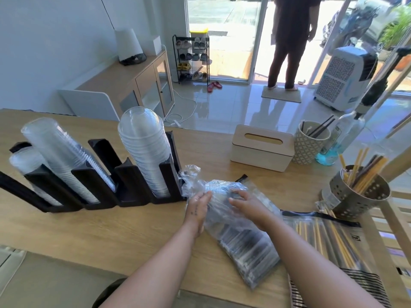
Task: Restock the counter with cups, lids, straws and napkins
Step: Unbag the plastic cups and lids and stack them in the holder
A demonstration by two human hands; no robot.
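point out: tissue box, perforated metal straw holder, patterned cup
Beige wooden tissue box [260, 153], head view, front wall.
Perforated metal straw holder [364, 196], head view, side wall.
Patterned ceramic cup [305, 150], head view, outer wall.

Hands on a straw bag at the counter

Left hand [198, 206] and right hand [249, 202] rest open on the bag [240, 236], beside the black rack [131, 185] of cups [60, 150] and lids [146, 147].
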